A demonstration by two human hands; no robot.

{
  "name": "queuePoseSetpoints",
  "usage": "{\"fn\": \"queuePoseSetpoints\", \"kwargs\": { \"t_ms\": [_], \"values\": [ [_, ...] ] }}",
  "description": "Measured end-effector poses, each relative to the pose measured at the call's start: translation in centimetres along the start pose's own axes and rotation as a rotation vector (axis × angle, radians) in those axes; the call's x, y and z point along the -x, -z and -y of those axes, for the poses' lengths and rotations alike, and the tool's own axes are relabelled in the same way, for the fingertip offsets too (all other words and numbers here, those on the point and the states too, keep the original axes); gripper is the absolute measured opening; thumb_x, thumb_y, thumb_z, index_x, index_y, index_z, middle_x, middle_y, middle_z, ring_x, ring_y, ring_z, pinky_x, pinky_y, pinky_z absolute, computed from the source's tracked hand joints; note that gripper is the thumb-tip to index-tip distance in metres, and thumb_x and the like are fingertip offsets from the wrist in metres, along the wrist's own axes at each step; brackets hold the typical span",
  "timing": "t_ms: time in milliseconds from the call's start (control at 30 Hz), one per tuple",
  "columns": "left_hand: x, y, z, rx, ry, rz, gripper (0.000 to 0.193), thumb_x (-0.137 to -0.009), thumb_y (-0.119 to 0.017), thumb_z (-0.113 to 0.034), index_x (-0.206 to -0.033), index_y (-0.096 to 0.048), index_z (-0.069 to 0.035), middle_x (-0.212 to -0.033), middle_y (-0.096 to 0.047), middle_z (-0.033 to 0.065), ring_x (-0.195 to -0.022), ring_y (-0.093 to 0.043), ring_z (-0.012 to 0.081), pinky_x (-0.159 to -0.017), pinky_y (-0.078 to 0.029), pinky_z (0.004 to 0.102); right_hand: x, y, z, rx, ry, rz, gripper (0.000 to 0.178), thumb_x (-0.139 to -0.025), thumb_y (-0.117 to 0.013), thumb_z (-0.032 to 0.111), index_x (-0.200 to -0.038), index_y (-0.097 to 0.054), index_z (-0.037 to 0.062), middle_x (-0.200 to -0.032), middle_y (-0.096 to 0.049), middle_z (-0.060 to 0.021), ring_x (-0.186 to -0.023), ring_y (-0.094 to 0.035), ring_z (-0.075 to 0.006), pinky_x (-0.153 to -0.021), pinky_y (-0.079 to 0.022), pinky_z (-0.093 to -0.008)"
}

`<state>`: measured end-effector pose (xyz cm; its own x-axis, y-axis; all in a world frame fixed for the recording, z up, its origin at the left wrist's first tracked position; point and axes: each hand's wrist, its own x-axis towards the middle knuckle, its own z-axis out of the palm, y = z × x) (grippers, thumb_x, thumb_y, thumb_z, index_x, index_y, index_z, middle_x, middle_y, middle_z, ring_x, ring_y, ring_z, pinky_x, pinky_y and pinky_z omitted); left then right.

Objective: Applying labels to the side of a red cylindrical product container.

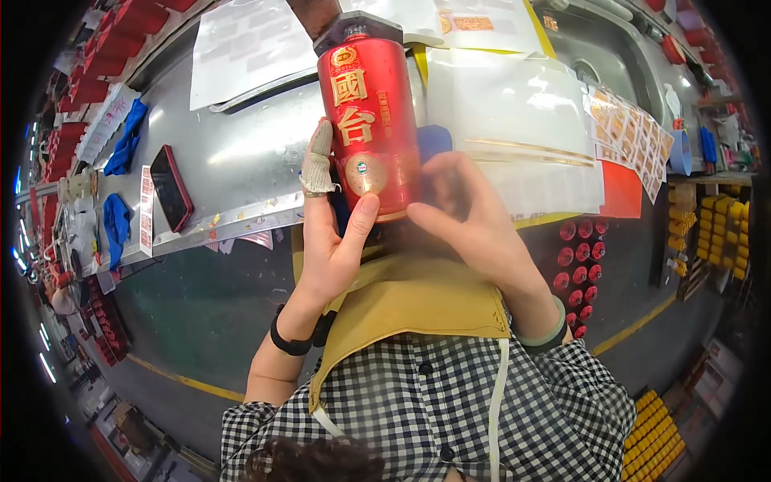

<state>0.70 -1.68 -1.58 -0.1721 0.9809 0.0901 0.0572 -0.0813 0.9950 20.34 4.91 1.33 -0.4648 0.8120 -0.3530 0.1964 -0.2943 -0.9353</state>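
Note:
A red bottle (395, 96) with gold lettering and a round gold label near its base is held tilted over the table's front edge. My left hand (333, 241) grips its lower left side, thumb against the front by the round label. A knitted white cover sits on one finger of that hand. At the bottle's lower right is my right hand (478, 217), its thumb close to the base. Motion smears its other fingers, so I cannot tell whether they touch the bottle. Behind the bottle's neck shows a dark angular piece (381, 26).
A phone (173, 189) and blue cloths (127, 138) lie on the metal table's left side. White sheets (514, 120), sticker sheets (628, 132) and a red card (621, 190) are to the right. Beyond them is a sink (598, 48). Rows of red bottles (580, 277) stand below the table.

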Motion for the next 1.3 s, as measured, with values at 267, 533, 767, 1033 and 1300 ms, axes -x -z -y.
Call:
{"fn": "queuePoseSetpoints", "kwargs": {
  "t_ms": [267, 533, 767, 1033, 1300],
  "values": [
    [0.0, -0.1, 0.0, 0.001, 0.009, -0.010, 0.079, -0.105, -0.059, -0.007, -0.170, -0.014, 0.003, -0.176, -0.021, 0.0207, -0.160, -0.028, 0.0305, -0.130, -0.024, 0.0428, 0.1, 0.0, 0.7, 0.028, 0.002, 0.003, 0.044, -0.095, -0.082, 0.018, -0.126, -0.054, 0.0047, -0.113, -0.062, -0.0070, -0.108, -0.056, -0.0141, -0.097, -0.047, -0.0315],
    [0.0, 0.2, 0.2, -0.026, -0.005, 0.000, 0.079, -0.105, -0.059, -0.008, -0.170, -0.014, 0.004, -0.176, -0.020, 0.0209, -0.160, -0.028, 0.0308, -0.130, -0.023, 0.0433, 0.2, 0.1, 0.7, -0.033, -0.035, 0.014, 0.043, -0.095, -0.081, 0.017, -0.126, -0.054, 0.0049, -0.112, -0.063, -0.0066, -0.107, -0.056, -0.0140, -0.096, -0.048, -0.0320],
    [0.0, 0.1, 0.2, -0.010, -0.009, -0.001, 0.080, -0.105, -0.059, -0.008, -0.170, -0.014, 0.004, -0.175, -0.021, 0.0204, -0.160, -0.028, 0.0303, -0.130, -0.024, 0.0431, 0.0, -0.1, 0.2, 0.068, 0.048, -0.009, 0.044, -0.095, -0.082, 0.019, -0.126, -0.054, 0.0048, -0.112, -0.062, -0.0065, -0.107, -0.057, -0.0145, -0.096, -0.047, -0.0318],
    [0.1, 0.2, 0.0, 0.029, 0.039, -0.010, 0.081, -0.104, -0.060, -0.007, -0.170, -0.013, 0.003, -0.175, -0.021, 0.0197, -0.159, -0.030, 0.0295, -0.129, -0.026, 0.0425, 0.3, 0.1, 1.2, -0.070, -0.029, 0.004, 0.043, -0.099, -0.078, 0.024, -0.129, -0.054, 0.0038, -0.112, -0.063, -0.0063, -0.109, -0.058, -0.0141, -0.097, -0.048, -0.0317],
    [-0.9, 0.4, -1.4, 0.030, 0.020, 0.045, 0.090, -0.101, -0.069, -0.010, -0.170, -0.013, 0.001, -0.169, -0.030, 0.0195, -0.152, -0.039, 0.0287, -0.125, -0.035, 0.0433, 2.4, -0.2, 0.9, 0.229, 0.227, -0.174, 0.027, -0.104, -0.064, 0.010, -0.128, -0.055, 0.0006, -0.112, -0.065, -0.0151, -0.103, -0.065, -0.0253, -0.094, -0.051, -0.0372]
  ]
}}
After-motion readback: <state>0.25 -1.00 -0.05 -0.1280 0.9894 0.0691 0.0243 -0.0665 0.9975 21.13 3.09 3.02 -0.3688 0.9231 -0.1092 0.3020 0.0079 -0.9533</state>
